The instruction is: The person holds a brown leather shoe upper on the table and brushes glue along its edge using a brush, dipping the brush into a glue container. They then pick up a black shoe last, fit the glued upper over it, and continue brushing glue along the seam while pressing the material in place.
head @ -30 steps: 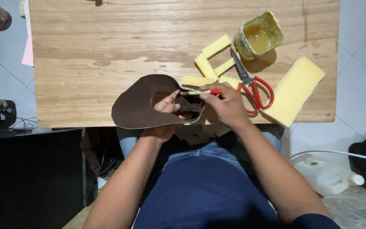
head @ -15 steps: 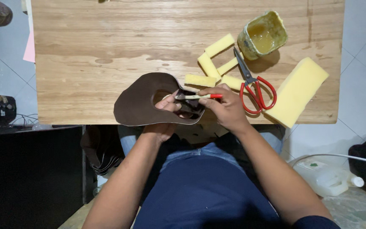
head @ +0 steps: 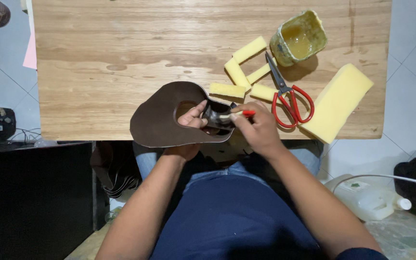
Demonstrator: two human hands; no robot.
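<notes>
A dark brown leather piece (head: 162, 118) with a rounded cut-out lies over the near edge of the wooden table (head: 121, 58). My left hand (head: 192, 120) grips it from beneath, fingers poking up through the cut-out. My right hand (head: 258, 127) holds a small red-handled brush (head: 239, 114) with its tip against the leather's inner edge. Wet, shiny glue shows where the brush touches.
A dented can of yellow glue (head: 298, 37) stands at the back right. Red-handled scissors (head: 287, 96) lie beside several yellow foam strips (head: 239, 72) and a big foam block (head: 337, 102). More dark leather pieces (head: 116, 173) hang below the table edge. A white plastic jug (head: 367, 197) sits on the floor.
The brush tip has shifted slightly along the leather's inner edge, and my left fingers have adjusted their grip in the cut-out. The view has drifted a little.
</notes>
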